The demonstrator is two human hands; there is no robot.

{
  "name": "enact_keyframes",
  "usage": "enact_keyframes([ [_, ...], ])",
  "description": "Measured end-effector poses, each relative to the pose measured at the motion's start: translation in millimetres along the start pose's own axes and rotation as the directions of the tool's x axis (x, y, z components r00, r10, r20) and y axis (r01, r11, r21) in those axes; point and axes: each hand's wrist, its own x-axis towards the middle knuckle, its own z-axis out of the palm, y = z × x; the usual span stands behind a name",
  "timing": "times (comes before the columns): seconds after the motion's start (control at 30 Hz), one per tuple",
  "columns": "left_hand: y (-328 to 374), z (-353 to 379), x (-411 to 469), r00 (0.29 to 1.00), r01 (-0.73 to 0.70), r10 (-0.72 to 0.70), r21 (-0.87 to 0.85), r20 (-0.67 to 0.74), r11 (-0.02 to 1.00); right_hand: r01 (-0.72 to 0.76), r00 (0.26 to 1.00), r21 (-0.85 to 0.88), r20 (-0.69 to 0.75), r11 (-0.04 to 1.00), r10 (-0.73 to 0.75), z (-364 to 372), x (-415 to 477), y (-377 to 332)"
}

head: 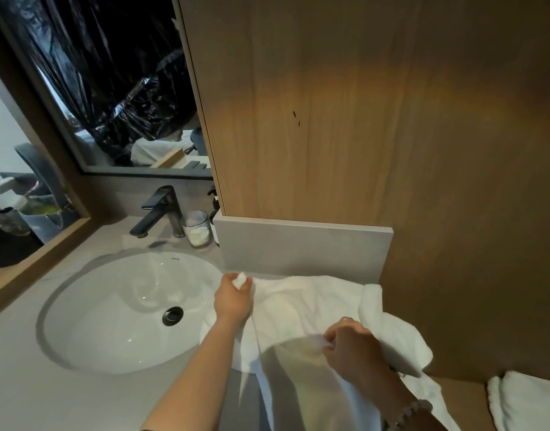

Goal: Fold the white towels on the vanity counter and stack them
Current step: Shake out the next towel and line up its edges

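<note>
A large white towel (301, 309) lies rumpled on the grey vanity counter (18, 384), right of the sink, with part of it hanging over the front edge. My left hand (233, 301) pinches a far corner of it near the grey backsplash. My right hand (353, 349) grips a fold of the same towel nearer to me and lifts it slightly. A second white towel (528, 402) lies folded at the bottom right on a wooden surface.
A white oval sink (112, 306) with a dark drain sits to the left. Behind it stand a black faucet (160, 213), a glass jar (199, 228) and a dark pump bottle. A wooden wall panel (360, 119) rises close behind the towel. A mirror hangs at upper left.
</note>
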Motion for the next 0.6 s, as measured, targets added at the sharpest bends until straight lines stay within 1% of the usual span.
enact_keyframes([
  [0.07,5,-1,-4,0.997,-0.076,0.077,-0.067,0.009,0.995,-0.005,1.000,0.016,0.016,1.000,0.005,-7,2,-4],
  [0.13,17,-5,-12,0.985,-0.151,0.163,-0.183,0.053,0.971,-0.002,1.000,0.064,-0.028,0.998,0.004,-17,9,-12],
  [0.2,38,-16,-24,0.966,-0.211,0.242,-0.253,0.096,0.944,0.024,0.997,0.148,-0.074,0.989,-0.013,-29,21,-23],
  [0.27,61,-31,-36,0.931,-0.261,0.322,-0.305,0.173,0.916,0.098,0.988,0.263,-0.145,0.960,-0.061,-44,34,-36],
  [0.3,72,-40,-41,0.904,-0.273,0.363,-0.350,0.225,0.896,0.149,0.979,0.319,-0.182,0.936,-0.094,-54,40,-44],
  [0.37,88,-54,-47,0.842,-0.261,0.432,-0.456,0.322,0.851,0.240,0.964,0.410,-0.211,0.880,-0.164,-73,48,-60],
  [0.43,97,-65,-50,0.780,-0.248,0.492,-0.531,0.386,0.810,0.305,0.950,0.445,-0.203,0.842,-0.237,-88,54,-75],
  [0.47,101,-68,-52,0.761,-0.244,0.509,-0.548,0.403,0.800,0.330,0.943,0.444,-0.193,0.833,-0.271,-94,55,-80],
  [0.53,103,-74,-53,0.752,-0.239,0.514,-0.556,0.413,0.796,0.365,0.931,0.454,-0.182,0.813,-0.316,-98,56,-84],
  [0.6,102,-79,-54,0.770,-0.229,0.502,-0.563,0.394,0.794,0.373,0.928,0.501,-0.193,0.781,-0.319,-96,57,-80],
])
